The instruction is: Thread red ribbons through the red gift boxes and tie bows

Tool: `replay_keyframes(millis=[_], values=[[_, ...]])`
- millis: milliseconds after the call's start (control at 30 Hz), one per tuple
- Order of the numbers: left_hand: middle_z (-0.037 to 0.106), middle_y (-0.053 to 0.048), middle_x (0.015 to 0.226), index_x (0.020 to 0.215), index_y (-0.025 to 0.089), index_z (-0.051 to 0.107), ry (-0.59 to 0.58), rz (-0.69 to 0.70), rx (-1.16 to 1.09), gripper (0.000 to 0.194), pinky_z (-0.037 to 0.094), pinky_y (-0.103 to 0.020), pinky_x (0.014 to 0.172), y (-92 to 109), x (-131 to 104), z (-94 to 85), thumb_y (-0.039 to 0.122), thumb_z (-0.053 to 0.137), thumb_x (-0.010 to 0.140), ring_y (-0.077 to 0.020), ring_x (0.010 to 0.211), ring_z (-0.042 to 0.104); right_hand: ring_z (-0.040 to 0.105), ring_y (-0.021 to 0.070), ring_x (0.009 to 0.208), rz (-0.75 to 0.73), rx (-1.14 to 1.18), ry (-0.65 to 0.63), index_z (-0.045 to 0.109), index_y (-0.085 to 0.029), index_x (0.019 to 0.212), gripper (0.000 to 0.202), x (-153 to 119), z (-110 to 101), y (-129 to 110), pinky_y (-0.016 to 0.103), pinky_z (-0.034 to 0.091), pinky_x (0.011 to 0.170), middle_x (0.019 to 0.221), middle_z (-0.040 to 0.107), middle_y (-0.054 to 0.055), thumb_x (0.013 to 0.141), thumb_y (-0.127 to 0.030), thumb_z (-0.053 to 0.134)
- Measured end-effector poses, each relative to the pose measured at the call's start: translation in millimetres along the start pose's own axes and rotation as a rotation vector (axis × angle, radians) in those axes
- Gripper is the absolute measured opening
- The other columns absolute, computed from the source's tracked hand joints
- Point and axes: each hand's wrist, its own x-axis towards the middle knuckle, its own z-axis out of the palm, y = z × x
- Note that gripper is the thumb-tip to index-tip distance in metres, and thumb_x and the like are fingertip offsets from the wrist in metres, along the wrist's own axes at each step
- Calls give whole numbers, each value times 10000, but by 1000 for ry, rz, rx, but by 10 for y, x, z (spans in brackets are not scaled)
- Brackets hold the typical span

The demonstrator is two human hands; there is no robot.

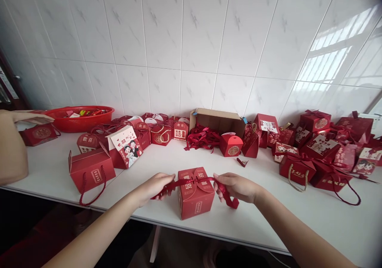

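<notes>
A red gift box with gold lettering stands on the white table in front of me, its top flaps folded together. A dark red ribbon crosses its top and is gathered at the middle. On the box's left side, my left hand pinches one end of the ribbon. My right hand grips the other end to the right, and a loose tail hangs below the fingers. Between the hands the ribbon looks stretched. Both hands are closed and held just beside the box.
Another person's arm reaches in at left, its hand over a red box. Behind are a red basket, a cardboard box and loose ribbons. Gift boxes stand left; more boxes pile up right. A tiled wall backs the table.
</notes>
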Motion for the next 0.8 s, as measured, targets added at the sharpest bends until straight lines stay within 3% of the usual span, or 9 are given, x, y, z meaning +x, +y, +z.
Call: replay_keyframes(millis=[100, 233, 367, 400, 467, 533, 567, 667, 800], values=[[534, 18, 533, 745, 144, 628, -131, -40, 45, 335, 116, -232, 444, -26, -37, -74, 472, 656, 682, -66, 393, 323, 559, 115, 567, -11, 81, -36, 587, -141, 720, 390, 27, 24, 27, 267, 427, 629, 603, 562, -6, 781, -523, 645], [503, 16, 468, 733, 118, 708, -333, -15, 32, 320, 113, -248, 446, 4, -105, -156, 427, 707, 654, -58, 386, 260, 366, 55, 489, -134, 75, 78, 532, -200, 858, 277, -55, 7, -36, 209, 320, 507, 629, 460, -76, 738, -365, 721], [301, 85, 410, 836, 150, 707, -266, 136, -197, 367, 133, -246, 443, 97, -154, -68, 493, 626, 733, -64, 407, 170, 435, 98, 607, -421, -474, 241, 587, -219, 849, 111, -134, 35, -114, 237, 366, 550, 763, 515, -22, 756, -223, 648], [286, 89, 433, 887, 153, 705, -217, 172, -254, 370, 132, -240, 446, 132, -171, -15, 486, 619, 750, -63, 422, 167, 461, 112, 641, -487, -674, 347, 614, -203, 775, 15, -120, 59, -116, 253, 386, 575, 793, 530, 3, 762, -195, 618], [313, 82, 496, 971, 148, 705, -129, 209, -308, 380, 125, -228, 451, 208, -215, 109, 456, 637, 759, -58, 454, 180, 488, 131, 665, -607, -994, 663, 645, -177, 659, 152, -44, 119, -102, 276, 400, 600, 810, 547, 42, 785, -161, 561], [338, 70, 540, 1014, 140, 711, -72, 218, -300, 408, 124, -219, 451, 279, -262, 233, 449, 658, 753, -57, 478, 198, 488, 129, 629, -719, -1100, 969, 649, -163, 599, 257, 68, 183, -92, 282, 395, 586, 783, 560, 59, 821, -174, 521], [337, 69, 547, 1017, 136, 716, -46, 226, -297, 421, 129, -215, 448, 308, -281, 288, 457, 663, 750, -55, 480, 202, 478, 119, 596, -768, -1086, 1050, 642, -159, 572, 290, 122, 213, -97, 278, 391, 569, 764, 565, 59, 831, -185, 515], [358, 63, 553, 1039, 145, 720, 66, 274, -276, 438, 176, -202, 437, 350, -287, 411, 482, 629, 774, -52, 461, 224, 498, 107, 581, -879, -919, 978, 642, -160, 554, 243, 217, 305, -164, 250, 402, 551, 741, 578, 42, 785, -179, 570], [560, -4, 656, 1016, 164, 728, 290, 512, -114, 329, 397, -218, 524, 304, -182, 526, 372, 556, 828, -103, 555, 451, 504, 106, 602, -731, -670, 660, 672, -168, 578, 171, 201, 437, -270, 232, 410, 556, 717, 576, 17, 731, -242, 667]])
